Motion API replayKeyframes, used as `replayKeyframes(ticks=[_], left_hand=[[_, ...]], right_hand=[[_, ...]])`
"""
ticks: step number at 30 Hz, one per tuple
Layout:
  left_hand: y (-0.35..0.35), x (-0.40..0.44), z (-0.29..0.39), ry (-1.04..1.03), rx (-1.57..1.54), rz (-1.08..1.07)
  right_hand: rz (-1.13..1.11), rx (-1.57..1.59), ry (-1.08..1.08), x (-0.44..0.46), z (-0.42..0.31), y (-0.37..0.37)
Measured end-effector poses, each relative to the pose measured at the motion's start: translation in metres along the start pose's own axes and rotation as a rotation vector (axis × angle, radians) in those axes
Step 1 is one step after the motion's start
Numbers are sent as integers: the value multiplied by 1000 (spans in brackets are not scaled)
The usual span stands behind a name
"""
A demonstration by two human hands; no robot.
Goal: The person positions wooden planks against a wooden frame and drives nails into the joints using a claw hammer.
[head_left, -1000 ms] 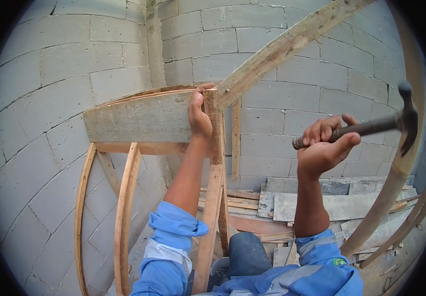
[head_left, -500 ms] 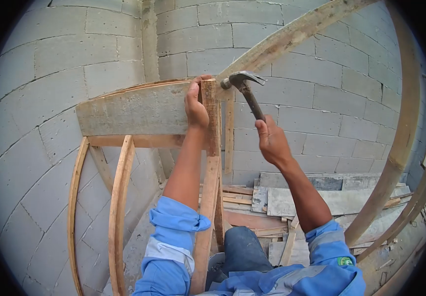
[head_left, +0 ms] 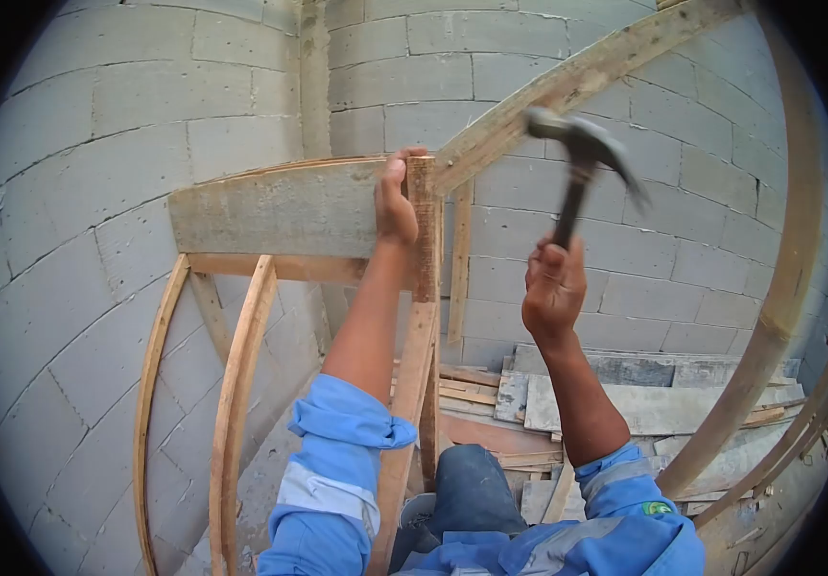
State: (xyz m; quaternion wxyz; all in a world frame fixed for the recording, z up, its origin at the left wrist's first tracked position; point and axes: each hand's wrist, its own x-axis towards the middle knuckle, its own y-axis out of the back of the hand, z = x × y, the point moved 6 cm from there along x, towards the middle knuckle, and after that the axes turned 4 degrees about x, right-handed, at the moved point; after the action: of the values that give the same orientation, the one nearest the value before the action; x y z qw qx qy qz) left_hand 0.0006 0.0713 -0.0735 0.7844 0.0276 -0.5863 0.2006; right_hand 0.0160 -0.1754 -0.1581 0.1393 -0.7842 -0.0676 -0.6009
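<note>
A claw hammer (head_left: 579,158) is raised in my right hand (head_left: 555,288), its handle gripped low and its head slightly blurred. The head is apart from the wood, up and to the right of the post. My left hand (head_left: 396,204) wraps the top of an upright wooden post (head_left: 423,230), with fingertips near its upper end. Against that post, on the left, stands a wide grey board (head_left: 275,213) on a wooden rail (head_left: 284,267). A slanted plank (head_left: 567,82) meets the post's top from the right. Any nail there is too small to make out.
Grey block walls (head_left: 529,58) stand behind and to the left. Thin wooden uprights (head_left: 241,384) rise at lower left. On the right, a long round pole (head_left: 786,278) leans upward. Loose boards (head_left: 615,403) lie piled on the floor, near my knee (head_left: 476,490).
My right hand has lifted the hammer up and to the right, away from the post's top. The left hand keeps its hold on the post. The view has shifted slightly.
</note>
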Motion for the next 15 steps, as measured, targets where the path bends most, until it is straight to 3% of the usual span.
replayKeyframes(ticks=[2, 5, 6, 12, 15], left_hand=[[3, 3, 1, 15, 9, -41], [6, -9, -15, 108, -16, -59], [5, -6, -15, 63, 1, -57], [4, -6, 4, 28, 240, -81], [-8, -14, 25, -169, 753, -82]], right_hand=[[31, -168, 167, 5, -1, -5], [-341, -415, -284, 19, 18, -16], [-253, -316, -116, 13, 12, -10], [10, 90, -275, -96, 41, 10], [-21, 227, -488, -156, 82, 12]])
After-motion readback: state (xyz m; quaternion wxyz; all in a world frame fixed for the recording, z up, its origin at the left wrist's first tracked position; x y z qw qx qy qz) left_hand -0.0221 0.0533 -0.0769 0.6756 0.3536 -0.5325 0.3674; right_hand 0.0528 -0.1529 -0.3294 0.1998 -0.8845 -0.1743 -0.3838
